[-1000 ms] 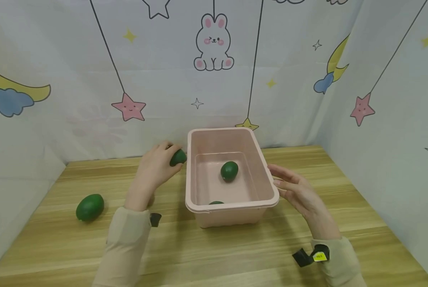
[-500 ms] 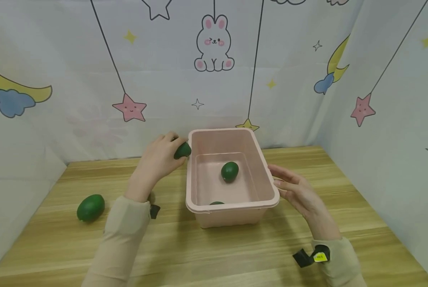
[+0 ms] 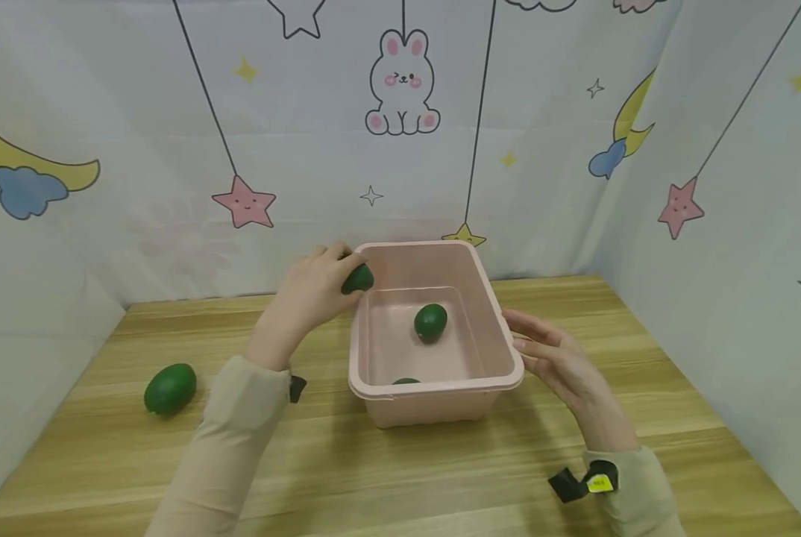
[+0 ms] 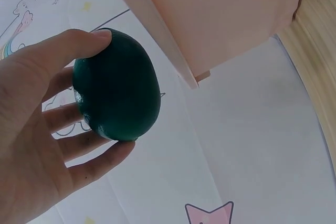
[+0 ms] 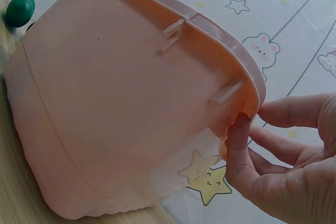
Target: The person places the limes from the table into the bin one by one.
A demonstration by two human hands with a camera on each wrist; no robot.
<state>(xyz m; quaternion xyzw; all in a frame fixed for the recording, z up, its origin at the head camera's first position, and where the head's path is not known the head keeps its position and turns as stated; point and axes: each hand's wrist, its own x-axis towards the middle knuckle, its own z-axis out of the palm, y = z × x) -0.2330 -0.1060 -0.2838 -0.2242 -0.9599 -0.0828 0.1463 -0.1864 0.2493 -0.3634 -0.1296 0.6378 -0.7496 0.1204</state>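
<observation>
My left hand (image 3: 315, 287) grips a dark green egg-shaped fruit (image 3: 357, 278) at the left rim of a pink plastic bin (image 3: 436, 389). In the left wrist view, the thumb and fingers wrap around the smooth fruit (image 4: 118, 85), beside the bin's wall (image 4: 220, 14). Two similar fruits lie inside the bin: one in the middle (image 3: 430, 322), one mostly hidden behind the near rim (image 3: 406, 380). At the bin's right side, my right hand (image 3: 561, 365) touches the outside of the rim, fingertips against and just under the lip (image 5: 252, 85).
Another green fruit (image 3: 170, 388) lies on the wooden table (image 3: 427, 477) at the left. Behind the bin hangs a white curtain (image 3: 320, 142) with printed stars and a rabbit; a similar one covers the right side.
My left hand has moved up and to the right with its fruit, from beside the bin to over its left rim. The right hand and the bin have stayed in place.
</observation>
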